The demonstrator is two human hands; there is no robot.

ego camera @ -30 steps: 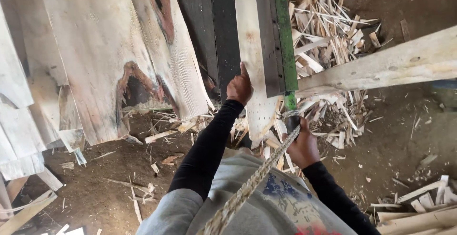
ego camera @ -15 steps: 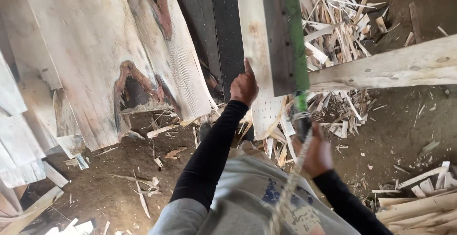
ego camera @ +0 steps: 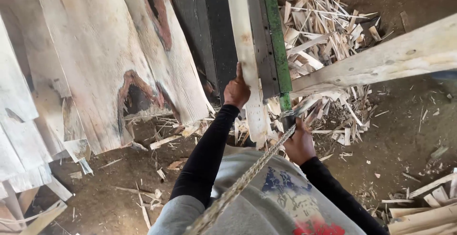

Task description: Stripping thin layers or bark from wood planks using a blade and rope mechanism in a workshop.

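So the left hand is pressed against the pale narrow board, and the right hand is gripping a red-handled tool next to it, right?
Not quite. In the head view the left hand does rest on the pale narrow board, but the tool that the right hand grips is green, not red.

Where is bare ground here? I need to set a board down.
Bare dirt floor lies right of the scrap pile, below the pale beam. A smaller, littered patch sits under the leaning slabs. Around the left hand and right hand, offcuts crowd.
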